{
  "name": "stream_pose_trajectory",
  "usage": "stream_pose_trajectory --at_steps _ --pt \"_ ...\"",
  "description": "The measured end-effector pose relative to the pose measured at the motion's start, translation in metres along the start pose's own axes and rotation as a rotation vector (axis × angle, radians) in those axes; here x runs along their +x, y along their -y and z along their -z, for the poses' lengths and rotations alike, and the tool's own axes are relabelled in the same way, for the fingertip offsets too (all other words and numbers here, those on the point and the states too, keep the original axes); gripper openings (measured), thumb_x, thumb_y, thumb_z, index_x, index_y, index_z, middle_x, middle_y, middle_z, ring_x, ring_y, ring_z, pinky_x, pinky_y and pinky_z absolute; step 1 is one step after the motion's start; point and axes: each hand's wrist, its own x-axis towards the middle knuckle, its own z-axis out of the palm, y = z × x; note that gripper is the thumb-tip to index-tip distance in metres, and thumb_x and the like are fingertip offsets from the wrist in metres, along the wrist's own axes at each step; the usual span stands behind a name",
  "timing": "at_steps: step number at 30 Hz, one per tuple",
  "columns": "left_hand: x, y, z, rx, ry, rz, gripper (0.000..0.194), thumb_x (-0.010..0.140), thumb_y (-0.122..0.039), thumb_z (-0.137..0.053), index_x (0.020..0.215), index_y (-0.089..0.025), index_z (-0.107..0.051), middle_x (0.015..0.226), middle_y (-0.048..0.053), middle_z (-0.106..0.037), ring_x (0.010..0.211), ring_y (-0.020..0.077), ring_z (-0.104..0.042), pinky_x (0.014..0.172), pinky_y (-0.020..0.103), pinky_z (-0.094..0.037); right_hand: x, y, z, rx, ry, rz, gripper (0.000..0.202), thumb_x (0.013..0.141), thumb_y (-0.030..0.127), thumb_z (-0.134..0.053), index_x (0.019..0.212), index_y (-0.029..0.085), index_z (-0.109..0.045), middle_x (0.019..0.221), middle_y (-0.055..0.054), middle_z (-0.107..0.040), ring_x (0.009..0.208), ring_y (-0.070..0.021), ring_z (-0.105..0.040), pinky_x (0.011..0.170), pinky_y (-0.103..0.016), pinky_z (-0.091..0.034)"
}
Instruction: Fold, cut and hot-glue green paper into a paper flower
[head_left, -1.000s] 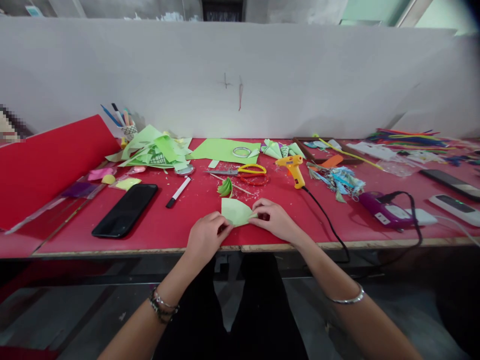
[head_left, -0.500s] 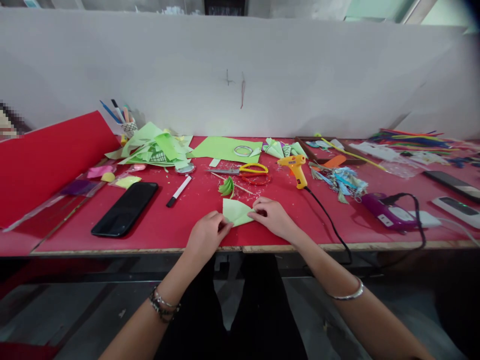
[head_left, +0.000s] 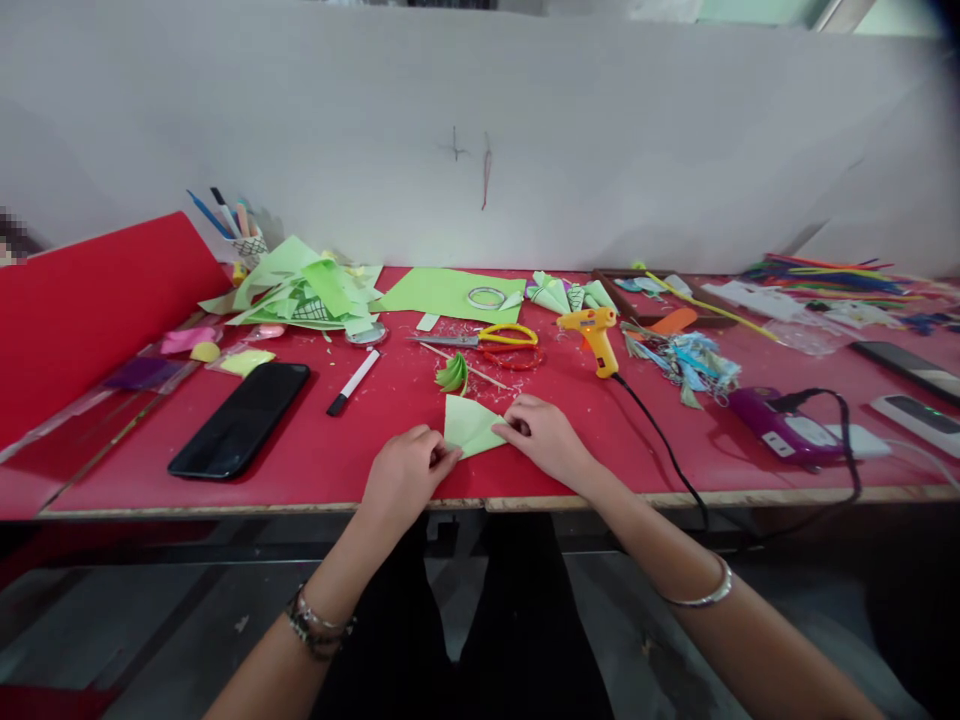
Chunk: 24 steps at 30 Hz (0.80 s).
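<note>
Between my two hands lies a small piece of pale green paper near the table's front edge. My left hand pinches its lower left corner between thumb and fingers. At its right corner, my right hand grips the paper with thumb and forefinger. Just behind the paper sits a pleated green paper piece beside a thin stick. Farther back are scissors with yellow and red handles. A yellow hot glue gun stands to the right of them, its black cable running toward the table edge.
On the left lie a black phone, a white marker and a heap of green paper scraps. To the right are a bundle of blue tassels, a purple power adapter and pipe cleaners. A pen cup stands behind.
Both hands stay on the paper's corners, and the paper looks slightly flatter and more spread. The view has shifted slightly; the other things on the table have not moved.
</note>
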Motion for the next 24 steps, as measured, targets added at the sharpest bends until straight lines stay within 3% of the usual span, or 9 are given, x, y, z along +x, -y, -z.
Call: stream_pose_trajectory --at_steps 6,10,12,14,15,19,22,24 --pt "-0.002 0.007 0.005 0.071 -0.034 0.006 0.026 0.077 -0.033 -0.047 0.058 -0.017 -0.050 0.060 -0.001 -0.050 0.055 0.0102 -0.045 0.051 0.022 -0.030 -0.001 0.001 -0.003 -0.030 0.001 -0.024 0.026 0.076 0.032 -0.053 0.057 0.016 -0.046 0.064 0.001 -0.044 0.056 -0.0091 -0.041 0.052 -0.022 -0.029" --pt "-0.015 0.006 0.009 0.071 -0.203 -0.017 0.024 0.083 -0.031 -0.038 0.076 -0.017 -0.055 0.079 0.004 -0.057 0.072 0.0133 -0.052 0.063 0.024 -0.039 -0.001 0.001 -0.004 -0.035 0.006 -0.027 0.025 0.077 0.031 -0.053 0.058 0.016 -0.046 0.066 0.001 -0.045 0.057 -0.0091 -0.042 0.052 -0.022 -0.029" --pt "-0.025 -0.003 0.003 0.105 -0.245 -0.151 0.026 0.084 -0.028 -0.035 0.097 -0.016 -0.055 0.097 0.007 -0.058 0.092 0.0168 -0.051 0.081 0.029 -0.039 -0.001 0.000 -0.005 -0.036 0.007 -0.017 0.025 0.077 0.031 -0.052 0.058 0.016 -0.047 0.066 0.001 -0.045 0.057 -0.0092 -0.042 0.052 -0.022 -0.029" --pt "-0.034 -0.016 -0.008 0.174 -0.123 -0.370 0.038 0.084 -0.033 -0.035 0.116 -0.016 -0.046 0.115 0.009 -0.052 0.107 0.0190 -0.046 0.092 0.032 -0.034 -0.001 0.000 -0.006 -0.041 -0.001 -0.003 0.026 0.077 0.032 -0.052 0.058 0.016 -0.047 0.065 0.001 -0.045 0.057 -0.0095 -0.042 0.053 -0.022 -0.029" --pt "-0.037 -0.024 -0.015 0.211 -0.082 -0.408 0.046 0.082 -0.039 -0.037 0.121 -0.013 -0.041 0.122 0.010 -0.048 0.114 0.0208 -0.041 0.096 0.034 -0.031 -0.001 -0.001 -0.006 -0.041 -0.005 0.003 0.025 0.077 0.032 -0.052 0.058 0.016 -0.047 0.065 0.001 -0.045 0.057 -0.0096 -0.042 0.053 -0.022 -0.029" --pt "-0.040 -0.045 -0.036 0.288 -0.086 -0.307 0.065 0.078 -0.052 -0.037 0.124 -0.006 -0.037 0.130 0.016 -0.039 0.122 0.0265 -0.031 0.099 0.038 -0.028 -0.001 -0.001 -0.006 -0.026 -0.015 0.008 0.026 0.078 0.032 -0.051 0.058 0.016 -0.047 0.065 0.000 -0.045 0.057 -0.0097 -0.042 0.053 -0.022 -0.030" --pt "-0.033 -0.045 -0.031 0.231 -0.103 -0.269 0.061 0.079 -0.053 -0.035 0.122 -0.010 -0.040 0.127 0.016 -0.041 0.119 0.0280 -0.034 0.096 0.042 -0.031 -0.002 -0.002 -0.003 0.029 -0.014 0.024 0.025 0.078 0.034 -0.050 0.061 0.016 -0.051 0.064 0.000 -0.046 0.057 -0.0103 -0.043 0.052 -0.023 -0.032" --pt "-0.025 -0.038 -0.022 0.187 -0.134 -0.184 0.050 0.082 -0.045 -0.035 0.119 -0.012 -0.042 0.119 0.015 -0.048 0.108 0.0254 -0.045 0.087 0.040 -0.039 -0.004 -0.002 -0.001 0.110 0.000 0.081 0.019 0.077 0.033 -0.051 0.069 0.017 -0.057 0.070 -0.002 -0.051 0.061 -0.0112 -0.046 0.055 -0.023 -0.035"
